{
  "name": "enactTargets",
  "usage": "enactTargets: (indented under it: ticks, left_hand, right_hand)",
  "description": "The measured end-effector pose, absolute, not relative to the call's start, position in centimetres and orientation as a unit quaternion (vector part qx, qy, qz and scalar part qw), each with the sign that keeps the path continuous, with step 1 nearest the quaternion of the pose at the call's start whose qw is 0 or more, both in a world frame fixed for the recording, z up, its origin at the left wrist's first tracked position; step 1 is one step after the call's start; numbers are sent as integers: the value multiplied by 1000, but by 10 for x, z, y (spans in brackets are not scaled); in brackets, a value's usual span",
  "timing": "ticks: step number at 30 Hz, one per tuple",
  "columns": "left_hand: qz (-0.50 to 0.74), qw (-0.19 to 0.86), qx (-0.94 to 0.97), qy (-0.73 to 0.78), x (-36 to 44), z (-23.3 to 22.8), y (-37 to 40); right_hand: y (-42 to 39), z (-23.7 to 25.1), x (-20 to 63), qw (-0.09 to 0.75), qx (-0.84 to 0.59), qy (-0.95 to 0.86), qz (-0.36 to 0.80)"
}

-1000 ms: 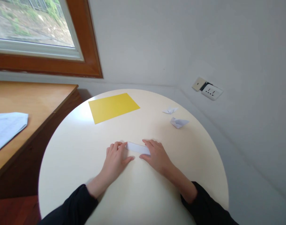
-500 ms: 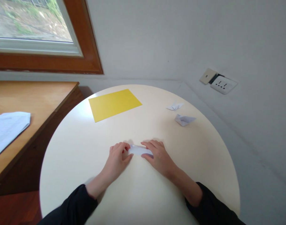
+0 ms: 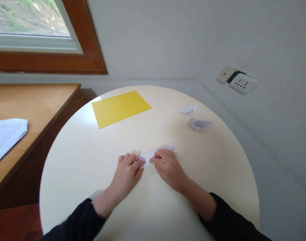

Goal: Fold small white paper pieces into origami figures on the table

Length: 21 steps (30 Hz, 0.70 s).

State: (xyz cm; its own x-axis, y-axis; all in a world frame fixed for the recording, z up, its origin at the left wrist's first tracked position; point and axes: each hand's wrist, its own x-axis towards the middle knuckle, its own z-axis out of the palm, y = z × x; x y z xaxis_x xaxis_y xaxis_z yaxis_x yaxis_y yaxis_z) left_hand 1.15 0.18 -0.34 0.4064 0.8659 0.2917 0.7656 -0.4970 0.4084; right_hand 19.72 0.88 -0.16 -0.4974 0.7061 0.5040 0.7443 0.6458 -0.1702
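A white paper strip (image 3: 156, 154) is lying on the cream round table (image 3: 92, 160), under hands coming out of black sleeves (image 3: 77, 224). A plain yellow sheet (image 3: 120, 107) is sitting near the far edge, two white folded papers (image 3: 198, 124) toward the right edge.

The round table (image 3: 92, 174) has a smooth cream top with a soft satin sheen, brighter toward the upper left of the frame. The folded strip (image 3: 156, 153) under the fingers is thin, matt white paper, as are the two small folded pieces (image 3: 199, 124) at the upper right. The yellow sheet (image 3: 120, 107) looks like matt, slightly heavier paper. The desk (image 3: 34, 100) at left is lightly glossy, varnished wood, and the window frame (image 3: 90, 57) matches. The sleeves (image 3: 77, 224) are dark matt cloth. The wall socket (image 3: 243, 83) is smooth white plastic.
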Motion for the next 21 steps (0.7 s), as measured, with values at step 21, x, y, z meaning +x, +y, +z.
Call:
enactTargets:
  ticks: [21]
  left_hand:
    - [169,51,856,486,12,5,-15]
  right_hand:
    - [6,-9,196,304,-366,-878,49]
